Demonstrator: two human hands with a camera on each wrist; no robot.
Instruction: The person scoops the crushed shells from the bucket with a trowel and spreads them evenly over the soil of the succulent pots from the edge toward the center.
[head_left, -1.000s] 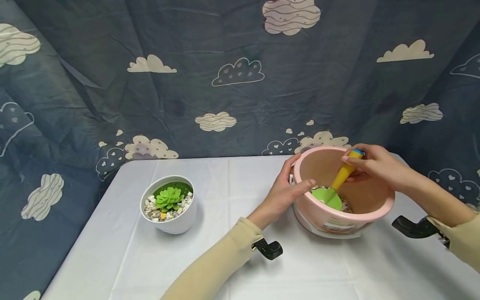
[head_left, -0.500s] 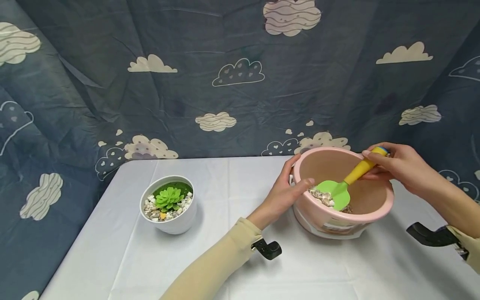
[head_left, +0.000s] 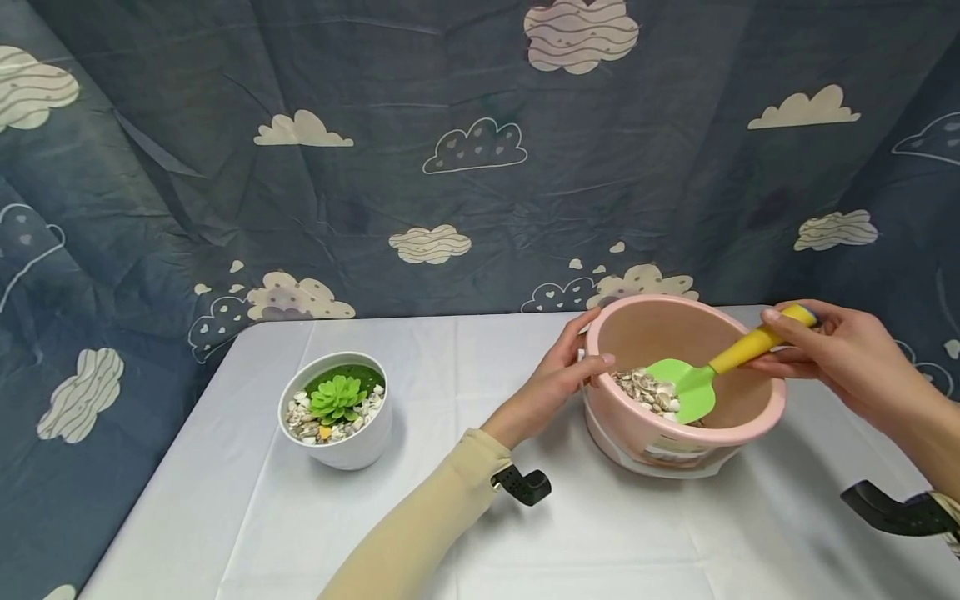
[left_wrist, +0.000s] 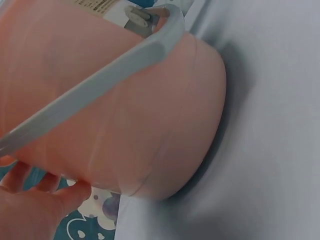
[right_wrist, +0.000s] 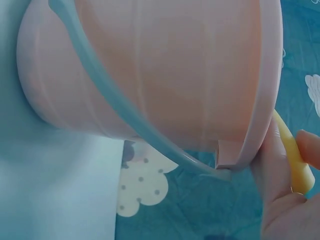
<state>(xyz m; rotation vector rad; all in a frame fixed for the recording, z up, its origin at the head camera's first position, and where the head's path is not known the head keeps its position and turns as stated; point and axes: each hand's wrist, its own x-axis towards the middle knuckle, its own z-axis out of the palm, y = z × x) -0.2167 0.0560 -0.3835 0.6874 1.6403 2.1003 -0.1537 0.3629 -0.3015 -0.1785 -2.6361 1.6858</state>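
A pink bucket (head_left: 626, 423) stands on the right of the table with its pale handle (left_wrist: 100, 87) hanging down its side. My left hand (head_left: 546, 385) holds it at the left rim, thumb over the edge and fingers along the outside. My right hand (head_left: 862, 354) grips the yellow handle of a toy shovel (head_left: 696, 390) over the bucket's right rim. The green blade tilts down inside the bucket, right at a heap of small pale pebbles or shell bits (head_left: 645, 392). In the right wrist view, the bucket wall hides the blade and only the yellow handle (right_wrist: 295, 165) shows.
A white pot (head_left: 352, 447) with a green succulent (head_left: 337, 398) and pale stones stands at the left of the white-covered table (head_left: 465, 533). A dark cloud-print curtain (head_left: 480, 217) hangs close behind the table and along the left side.
My right hand has moved right, lowering the shovel's handle to a flatter slant. More of the pebbles show at the bucket's left. My left thumb has drawn back slightly on the rim.
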